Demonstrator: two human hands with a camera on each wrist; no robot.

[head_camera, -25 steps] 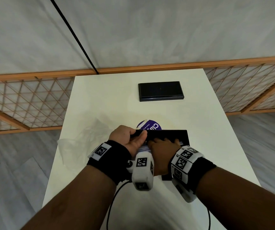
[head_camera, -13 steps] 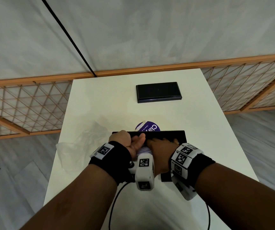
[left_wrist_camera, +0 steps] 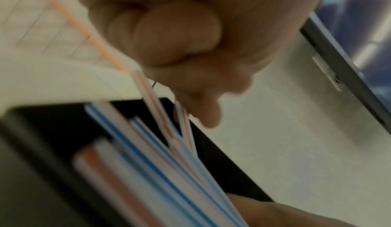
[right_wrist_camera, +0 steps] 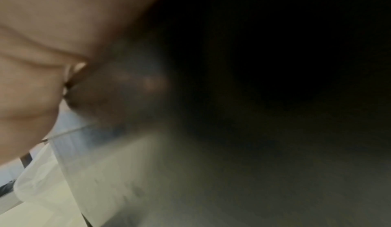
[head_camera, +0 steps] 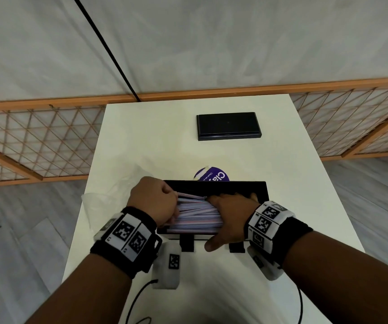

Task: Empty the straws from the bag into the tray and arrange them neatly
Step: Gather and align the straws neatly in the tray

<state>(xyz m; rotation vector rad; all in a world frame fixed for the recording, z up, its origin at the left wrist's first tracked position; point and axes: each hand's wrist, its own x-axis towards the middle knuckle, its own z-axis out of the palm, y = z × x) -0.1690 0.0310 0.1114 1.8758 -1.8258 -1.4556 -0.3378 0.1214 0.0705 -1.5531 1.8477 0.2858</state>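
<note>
**Squaring the straws in the tray**

While both hands bracket the bundle, head view: straws (head_camera: pixel 196 213) lie lengthwise in the black tray (head_camera: pixel 214 184) at the near end of the table (head_camera: pixel 150 136). Left hand (head_camera: pixel 152 202) has its fingers curled against the left ends. Right hand (head_camera: pixel 231 213) lies over the right ends, fingers bent down into the tray, thumb out over the near rim; whether it grips or only presses, cannot tell. The emptied bag (head_camera: pixel 108 195) lies crumpled just left of the tray. A second black tray (head_camera: pixel 228 125) sits well apart at the far end; a purple label (head_camera: pixel 211 176) peeks from behind the near tray.

Judgement: to finish well, push the ends inward evenly, keep the bundle flat, and lay the strays parallel.

Left wrist view, blurred: curled fingers (left_wrist_camera: pixel 169 35) pinch a couple of thin straws lifted off the pile.

Right wrist view: mostly dark; palm close, fingers unreadable.

Against half a second earlier, the hands have spread apart, exposing the straws between them.
</note>
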